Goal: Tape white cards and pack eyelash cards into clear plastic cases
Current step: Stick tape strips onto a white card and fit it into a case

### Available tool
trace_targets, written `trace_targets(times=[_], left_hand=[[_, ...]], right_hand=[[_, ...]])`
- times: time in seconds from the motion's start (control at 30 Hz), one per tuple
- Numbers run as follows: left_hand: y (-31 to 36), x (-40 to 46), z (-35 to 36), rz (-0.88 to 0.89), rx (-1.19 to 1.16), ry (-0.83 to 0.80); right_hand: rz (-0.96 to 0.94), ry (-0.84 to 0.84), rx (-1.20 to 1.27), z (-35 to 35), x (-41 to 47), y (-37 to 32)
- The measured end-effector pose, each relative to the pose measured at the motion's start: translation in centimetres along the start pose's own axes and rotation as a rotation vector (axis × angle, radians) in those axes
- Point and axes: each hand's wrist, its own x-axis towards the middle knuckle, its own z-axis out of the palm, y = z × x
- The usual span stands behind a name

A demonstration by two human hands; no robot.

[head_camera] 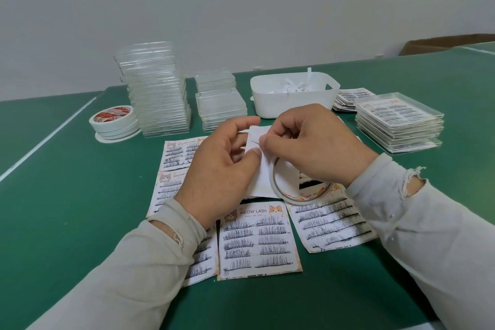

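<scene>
My left hand grips a white card held above the table's middle. My right hand pinches a thin strip at the card's upper edge, thumb and forefinger closed on it. A tape roll hangs around my right hand's lower fingers, below the card. Several eyelash cards printed MEOW LASH lie flat on the green table under my hands. Two stacks of empty clear plastic cases stand at the back left. A stack of filled cases sits at the right.
A white bin with paper strips stands behind my hands. Spare tape rolls are stacked at the left. More eyelash cards are piled beside the bin. A cardboard box shows at the far right. The green table carries white lines.
</scene>
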Motion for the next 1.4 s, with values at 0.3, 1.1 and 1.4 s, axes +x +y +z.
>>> trace_targets(times=[0.3,1.1,1.4], left_hand=[[0.2,-0.1,0.1,-0.003,0.035,-0.024],[0.8,0.0,0.1,0.168,0.151,0.196],[0.8,0.6,-1.4,0.174,0.104,0.341]], right_hand=[[0.039,-0.002,-0.008,0.0,0.0,-0.2],[0.020,-0.130,0.211,-1.0,-0.4,-1.0],[0.113,-0.068,0.156,-1.7,-0.2,-0.3]])
